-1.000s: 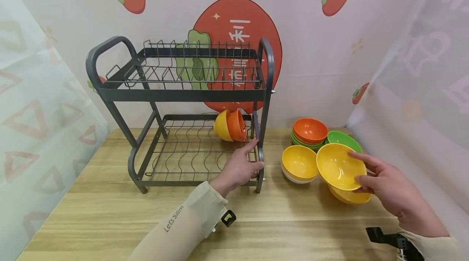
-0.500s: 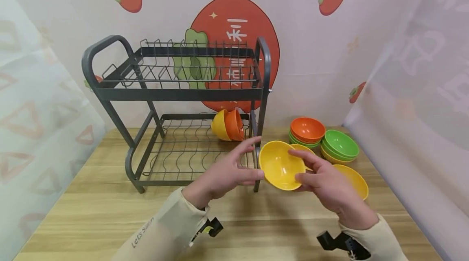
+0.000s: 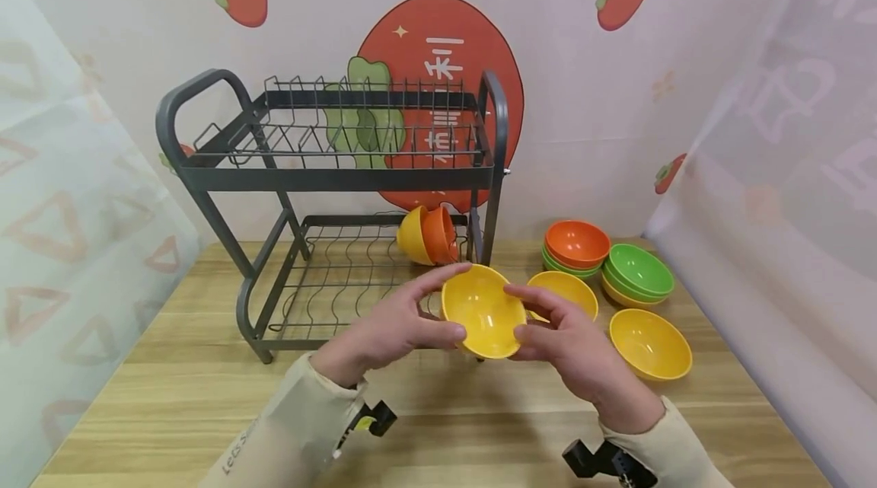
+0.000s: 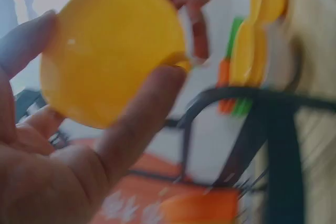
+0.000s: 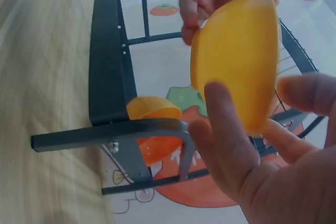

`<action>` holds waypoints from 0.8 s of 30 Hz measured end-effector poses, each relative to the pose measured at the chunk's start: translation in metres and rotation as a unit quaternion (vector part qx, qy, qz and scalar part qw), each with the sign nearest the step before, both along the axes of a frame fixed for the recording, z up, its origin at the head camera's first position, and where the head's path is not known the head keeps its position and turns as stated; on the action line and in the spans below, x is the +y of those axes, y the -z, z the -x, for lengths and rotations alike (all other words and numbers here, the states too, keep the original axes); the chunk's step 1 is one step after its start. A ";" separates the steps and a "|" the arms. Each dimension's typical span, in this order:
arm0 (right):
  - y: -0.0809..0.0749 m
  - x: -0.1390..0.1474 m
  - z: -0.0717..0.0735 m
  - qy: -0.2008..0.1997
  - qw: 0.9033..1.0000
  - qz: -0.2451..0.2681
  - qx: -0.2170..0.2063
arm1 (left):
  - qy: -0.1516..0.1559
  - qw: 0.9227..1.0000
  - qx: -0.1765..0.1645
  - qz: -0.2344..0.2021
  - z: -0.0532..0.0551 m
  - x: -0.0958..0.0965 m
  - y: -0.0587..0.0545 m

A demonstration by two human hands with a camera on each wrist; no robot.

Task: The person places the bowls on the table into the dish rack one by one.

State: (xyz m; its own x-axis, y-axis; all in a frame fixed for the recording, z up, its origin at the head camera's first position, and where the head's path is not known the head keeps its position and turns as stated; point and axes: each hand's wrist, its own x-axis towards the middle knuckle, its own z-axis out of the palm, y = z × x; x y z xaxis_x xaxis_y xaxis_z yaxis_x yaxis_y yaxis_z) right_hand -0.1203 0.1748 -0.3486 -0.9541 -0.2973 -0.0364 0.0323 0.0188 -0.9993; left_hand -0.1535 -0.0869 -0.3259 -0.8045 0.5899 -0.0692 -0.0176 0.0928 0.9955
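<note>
- Across from the right-hand side of the surface [image 3: 205, 412], the held yellow bowl [image 3: 483, 313] has come over to the rack's [image 3: 349, 180] front right corner; my left hand [image 3: 384, 332] has left the rack's right post to meet it.
- Both my hands are on that bowl now: my right hand [image 3: 575, 343] grips its right edge between thumb and fingers, and my left has thumb and forefinger at the opposite edge. It is off the surface, its inside facing me.
- Work looks to be at an early stage, I judge: bowls going one by one into the rack.
- Done so far: a yellow bowl on the lower tier [image 3: 412, 235] and an orange bowl on the lower tier [image 3: 438, 237] stand on their sides, one against the other, at the back right.
- Left, as far as I can see: the one I hold, then those over on the right. An orange bowl on the surface [image 3: 577, 243] sits on green bowls [image 3: 567, 269]; just beside it, more green bowls [image 3: 640, 271] sit on a yellow bowl [image 3: 626, 296].
- Nearer me wait two more yellow bowls, one by the orange stack [image 3: 565, 291] and one further right [image 3: 651, 343]. How many are nested beneath, I cannot tell.
</note>
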 end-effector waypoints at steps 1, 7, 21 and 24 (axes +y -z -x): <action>0.001 -0.002 0.001 0.007 1.000 -0.006 0.014 | -0.016 0.999 0.013 0.024 0.001 -0.006 -0.004; 0.010 -0.017 0.010 0.078 0.979 -0.158 0.106 | -0.121 0.972 0.086 0.182 0.006 -0.045 -0.030; 0.030 -0.054 0.037 0.164 0.953 -0.208 0.144 | -0.180 0.899 0.165 0.362 0.054 -0.084 -0.042; 0.030 -0.055 0.039 0.168 0.949 -0.220 0.152 | -0.183 0.895 0.174 0.369 0.068 -0.086 -0.036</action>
